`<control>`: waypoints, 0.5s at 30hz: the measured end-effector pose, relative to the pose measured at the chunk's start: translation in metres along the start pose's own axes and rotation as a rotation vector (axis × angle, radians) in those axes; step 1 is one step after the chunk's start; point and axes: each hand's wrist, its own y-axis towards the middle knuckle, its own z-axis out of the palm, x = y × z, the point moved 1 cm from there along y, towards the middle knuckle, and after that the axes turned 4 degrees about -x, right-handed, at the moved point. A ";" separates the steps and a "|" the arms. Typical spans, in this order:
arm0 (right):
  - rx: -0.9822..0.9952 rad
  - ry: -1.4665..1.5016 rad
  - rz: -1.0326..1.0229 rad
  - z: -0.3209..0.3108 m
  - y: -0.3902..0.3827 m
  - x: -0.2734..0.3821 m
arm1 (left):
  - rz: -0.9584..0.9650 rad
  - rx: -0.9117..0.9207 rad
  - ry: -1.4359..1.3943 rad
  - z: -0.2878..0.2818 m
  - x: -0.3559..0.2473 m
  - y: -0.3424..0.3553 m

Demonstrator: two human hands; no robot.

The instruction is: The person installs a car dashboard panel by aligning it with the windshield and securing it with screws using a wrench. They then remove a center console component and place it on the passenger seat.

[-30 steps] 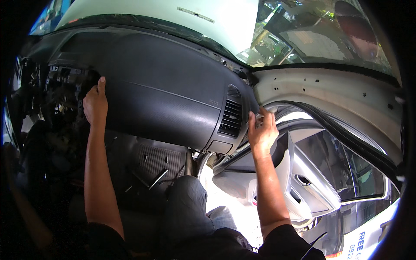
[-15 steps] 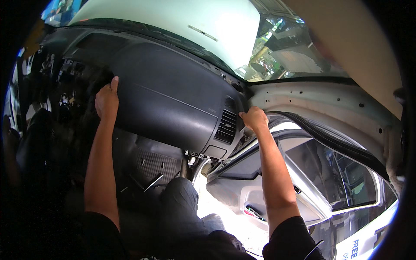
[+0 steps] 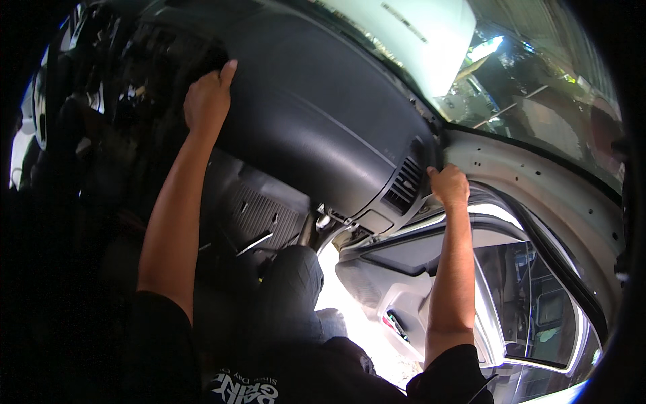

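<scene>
A dark dashboard point(image 3: 316, 94) spans the upper middle of the view, with a slatted air vent point(image 3: 405, 185) at its right end. My left hand point(image 3: 207, 102) is closed on the dashboard's left-hand edge, its thumb up along the surface and its fingers hidden in shadow. At the opposite end, my right hand point(image 3: 449, 186) grips the outer edge just beyond the vent, thumb toward the vent. Beneath the dashboard, an uncovered bracket and a pale fitting point(image 3: 323, 219) show at its lower right corner.
An open car door point(image 3: 383, 269) stands to the right, small items in its pocket. The bare metal door pillar point(image 3: 531, 172) runs beside the windshield. Below lies a ribbed floor panel point(image 3: 259, 212) near my bent knee point(image 3: 296, 269). Deep shadow covers the left.
The view has turned, so dashboard, door and both hands now appear farther right, and the left hand higher. Both hands keep their hold; whether the dashboard itself shifted, I cannot tell.
</scene>
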 end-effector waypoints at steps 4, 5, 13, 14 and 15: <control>-0.036 0.011 -0.020 0.005 0.000 -0.003 | 0.096 -0.106 0.033 0.002 0.005 0.003; -0.010 0.017 -0.027 0.005 0.001 -0.005 | 0.138 -0.115 0.044 0.002 0.006 0.001; 0.005 -0.028 -0.097 0.009 0.007 -0.015 | 0.271 -0.336 0.064 0.009 0.015 0.003; 0.007 -0.027 -0.086 0.009 0.006 -0.014 | 0.297 -0.380 0.045 0.012 0.014 0.003; 0.001 -0.029 -0.081 0.009 0.006 -0.012 | 0.323 -0.317 0.049 0.010 0.016 0.003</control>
